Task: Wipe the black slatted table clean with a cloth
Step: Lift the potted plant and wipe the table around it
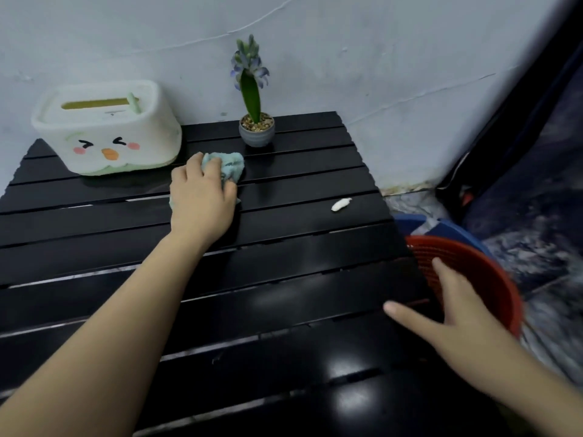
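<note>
Head view: left hand point(202, 197) on cloth point(232, 167); no legible writing.

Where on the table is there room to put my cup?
The near half of the black slatted table, between both arms, is bare. The back is crowded: white tissue box, grey potted plant, and left hand on the blue cloth.

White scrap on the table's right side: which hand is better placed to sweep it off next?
Probably the left hand: it presses the cloth on the table, with clear slats across to the scrap. The right hand is on the red basket at the table's edge.
</note>
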A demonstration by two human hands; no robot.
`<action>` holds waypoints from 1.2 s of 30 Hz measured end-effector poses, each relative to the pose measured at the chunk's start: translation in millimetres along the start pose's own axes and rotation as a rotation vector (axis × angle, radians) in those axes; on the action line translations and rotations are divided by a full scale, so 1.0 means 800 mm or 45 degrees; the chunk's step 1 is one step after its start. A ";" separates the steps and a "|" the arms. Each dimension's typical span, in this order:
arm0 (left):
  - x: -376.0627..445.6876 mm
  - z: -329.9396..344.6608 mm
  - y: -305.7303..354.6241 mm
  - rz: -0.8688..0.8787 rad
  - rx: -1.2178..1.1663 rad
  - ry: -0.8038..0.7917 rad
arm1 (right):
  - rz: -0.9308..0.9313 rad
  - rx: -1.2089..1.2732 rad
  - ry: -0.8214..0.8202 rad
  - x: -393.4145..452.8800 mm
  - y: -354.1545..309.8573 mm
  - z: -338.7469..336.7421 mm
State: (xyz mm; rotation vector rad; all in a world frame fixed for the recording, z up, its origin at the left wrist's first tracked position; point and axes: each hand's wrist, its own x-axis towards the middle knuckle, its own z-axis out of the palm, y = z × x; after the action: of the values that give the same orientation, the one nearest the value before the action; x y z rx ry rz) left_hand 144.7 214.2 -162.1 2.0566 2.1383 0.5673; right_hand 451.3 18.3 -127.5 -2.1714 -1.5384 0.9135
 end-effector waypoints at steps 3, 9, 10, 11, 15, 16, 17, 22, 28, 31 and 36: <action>-0.012 0.007 0.028 0.055 0.008 -0.011 | -0.071 0.170 -0.052 -0.025 0.016 0.009; -0.048 0.036 0.126 0.230 0.047 -0.073 | -0.102 0.282 -0.098 -0.028 0.004 0.001; -0.055 0.039 0.146 0.278 0.033 -0.095 | -0.098 0.281 -0.102 -0.030 0.003 0.001; -0.062 0.040 0.166 0.338 0.021 -0.115 | -0.093 0.272 -0.096 -0.030 0.004 0.002; -0.084 0.057 0.221 0.719 -0.220 -0.317 | -0.070 0.208 -0.069 -0.029 0.006 0.005; -0.089 0.055 0.229 0.782 -0.346 -0.363 | -0.076 0.189 -0.067 -0.029 0.007 0.006; -0.091 0.057 0.232 0.791 -0.477 -0.400 | -0.077 0.163 -0.059 -0.028 0.008 0.007; -0.056 0.024 0.200 0.261 -0.959 -0.319 | -0.078 0.118 -0.045 -0.033 0.009 0.009; -0.015 -0.010 0.074 0.145 -0.273 -0.149 | -0.092 0.096 -0.034 -0.036 0.011 0.008; -0.023 0.015 0.054 0.194 -0.022 -0.170 | -0.097 0.108 -0.040 -0.037 0.009 0.009; -0.013 0.044 0.100 0.367 -0.054 -0.042 | -0.096 0.162 -0.018 -0.035 0.007 0.008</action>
State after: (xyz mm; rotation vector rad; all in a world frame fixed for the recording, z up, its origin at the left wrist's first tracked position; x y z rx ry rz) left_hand 232.6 210.9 -168.8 2.3493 1.8066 0.6001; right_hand 445.2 -10.2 -127.2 -2.0098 -1.5142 0.9765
